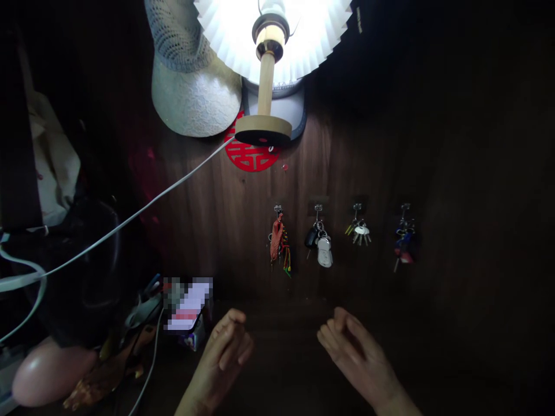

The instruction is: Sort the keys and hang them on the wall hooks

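The left hand (228, 342) and right hand (354, 346) hover below the car keys (311, 236) on their hook (318, 208), fingers curled; whether fingertips meet, I cannot tell. Probably light, rigid and slick, the keys should pinch best by the silver fob (324, 255).

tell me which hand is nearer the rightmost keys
Right. In the picture, the right hand is below the rightmost keys and somewhat to their left; the left hand is also below but much farther left.
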A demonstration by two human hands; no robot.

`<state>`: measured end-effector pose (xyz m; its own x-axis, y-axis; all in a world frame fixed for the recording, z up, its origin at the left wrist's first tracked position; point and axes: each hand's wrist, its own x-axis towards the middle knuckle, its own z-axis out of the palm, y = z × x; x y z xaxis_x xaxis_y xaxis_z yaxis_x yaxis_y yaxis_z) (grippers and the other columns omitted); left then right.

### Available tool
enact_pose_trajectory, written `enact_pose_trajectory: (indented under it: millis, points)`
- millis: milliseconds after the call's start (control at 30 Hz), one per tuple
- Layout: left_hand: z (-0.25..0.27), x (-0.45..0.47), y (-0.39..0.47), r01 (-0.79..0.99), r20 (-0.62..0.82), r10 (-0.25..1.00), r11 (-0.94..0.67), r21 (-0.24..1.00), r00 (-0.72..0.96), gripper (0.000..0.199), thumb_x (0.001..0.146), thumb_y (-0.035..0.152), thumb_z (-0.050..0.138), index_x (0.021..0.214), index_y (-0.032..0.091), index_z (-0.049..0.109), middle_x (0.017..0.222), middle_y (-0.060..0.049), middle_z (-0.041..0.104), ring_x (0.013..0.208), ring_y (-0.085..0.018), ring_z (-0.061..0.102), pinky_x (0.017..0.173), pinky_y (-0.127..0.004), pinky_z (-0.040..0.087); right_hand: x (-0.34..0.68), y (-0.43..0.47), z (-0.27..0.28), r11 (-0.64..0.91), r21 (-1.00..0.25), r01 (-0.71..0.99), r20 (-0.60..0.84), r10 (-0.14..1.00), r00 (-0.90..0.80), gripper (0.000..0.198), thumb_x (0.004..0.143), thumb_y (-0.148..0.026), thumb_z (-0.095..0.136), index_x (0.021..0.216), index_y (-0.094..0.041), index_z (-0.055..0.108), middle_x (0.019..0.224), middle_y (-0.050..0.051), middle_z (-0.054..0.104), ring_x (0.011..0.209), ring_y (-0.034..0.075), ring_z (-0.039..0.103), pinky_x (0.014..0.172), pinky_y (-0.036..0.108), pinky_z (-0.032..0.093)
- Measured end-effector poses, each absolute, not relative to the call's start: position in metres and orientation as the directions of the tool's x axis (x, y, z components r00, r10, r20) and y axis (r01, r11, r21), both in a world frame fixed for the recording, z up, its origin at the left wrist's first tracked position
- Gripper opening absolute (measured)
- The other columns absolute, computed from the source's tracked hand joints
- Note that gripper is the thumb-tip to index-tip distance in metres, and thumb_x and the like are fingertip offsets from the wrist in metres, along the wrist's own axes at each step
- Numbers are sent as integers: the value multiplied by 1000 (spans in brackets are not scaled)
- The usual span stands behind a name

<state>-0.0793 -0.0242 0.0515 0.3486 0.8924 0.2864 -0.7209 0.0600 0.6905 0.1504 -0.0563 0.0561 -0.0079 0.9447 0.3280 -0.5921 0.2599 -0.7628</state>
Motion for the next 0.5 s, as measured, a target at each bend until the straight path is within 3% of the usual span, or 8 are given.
enact_pose_trajectory:
  millis: [67, 133, 200, 267, 367, 500]
  points:
    - [50, -73, -17, -608, 257, 898, 16, 794, 358, 36, 74, 48, 63, 58, 17, 54, 38, 12, 17, 39, -5, 12, 45, -20, 24, 148, -52, 62, 258, -830, -495, 323, 945, -49, 33, 78, -45, 59, 57, -19, 60, 47, -4, 40, 48, 9, 32, 52, 26, 31]
    - [50, -67, -8, -435, 223, 922, -67, 898, 318, 45, 75, 54, 59, 52, 17, 49, 39, 9, 31, 40, -6, 25, 47, -21, 27, 146, -44, 67, 271, -897, -349, 296, 955, -20, 29, 78, -45, 59, 66, -19, 64, 65, 2, 57, 59, 11, 45, 55, 26, 34]
    - [53, -60, 4, -238, 238, 936, -178, 955, 258, 43, 76, 55, 55, 59, 17, 57, 50, 3, 50, 50, -10, 44, 53, -23, 35, 146, -31, 73, 279, -943, -181, 276, 960, 39, 24, 76, -43, 61, 84, -21, 68, 88, 5, 65, 76, 16, 54, 61, 26, 39]
    - [61, -54, 19, -108, 319, 919, -302, 947, 231, 36, 78, 51, 55, 76, 16, 64, 74, -2, 65, 73, -17, 57, 69, -26, 42, 146, -11, 81, 298, -953, -55, 291, 951, 103, 29, 74, -40, 64, 98, -25, 65, 108, 6, 63, 98, 21, 55, 71, 29, 43]
    - [77, -41, 45, 20, 465, 864, -478, 878, 192, 31, 78, 36, 59, 105, 20, 60, 110, -5, 63, 106, -22, 53, 92, -32, 37, 146, 30, 95, 400, -916, 19, 392, 886, 246, 39, 69, -38, 64, 106, -26, 61, 119, 7, 59, 107, 24, 54, 82, 35, 45]
    - [105, -19, 85, 80, 632, 769, -639, 765, 93, 40, 78, 26, 57, 117, 19, 52, 125, -8, 54, 118, -21, 45, 102, -35, 29, 141, 81, 113, 460, -881, 112, 464, 792, 398, 45, 63, -26, 59, 108, -20, 58, 117, 10, 59, 105, 22, 56, 90, 38, 42]
